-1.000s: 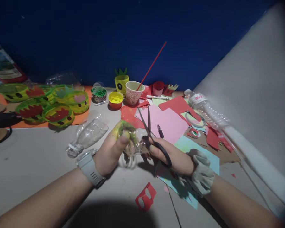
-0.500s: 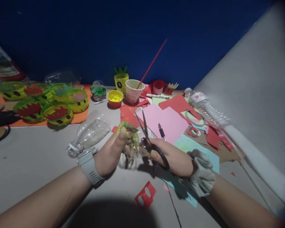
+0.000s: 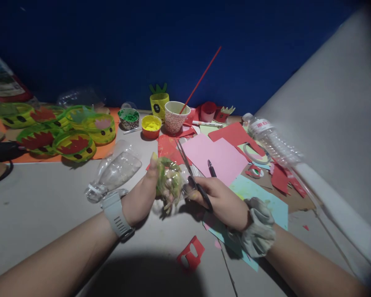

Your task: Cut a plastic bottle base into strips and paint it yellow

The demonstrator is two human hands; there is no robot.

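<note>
My left hand (image 3: pixel 144 194), with a pale watch at the wrist, is wrapped round a clear plastic bottle piece (image 3: pixel 171 177). Its paint-stained fingers show blurrily through the plastic, and the thumb points up along the near side. Black-handled scissors (image 3: pixel 185 159) are in my right hand (image 3: pixel 221 200), their blades pointing up and away, nearly together, beside the piece's right edge. Some right-hand fingers sit close against that edge; whether they grip it too is hard to see. A cut clear bottle part (image 3: pixel 119 169) with its neck lies left of my left hand.
Several painted yellow-green rings (image 3: pixel 74 146) lie on orange paper at left. Paint tubs (image 3: pixel 151 126) and a paper cup (image 3: pixel 176 117) with a red stick stand at the back. Pink paper (image 3: pixel 214 156), a pen (image 3: pixel 211 168), tape (image 3: pixel 256 152) and a plastic bottle (image 3: pixel 273 140) lie right.
The scissor blades have swung from spread apart to nearly together. The plastic piece has turned in my left hand, so its fingers show more through it, and the left thumb has lifted upright.
</note>
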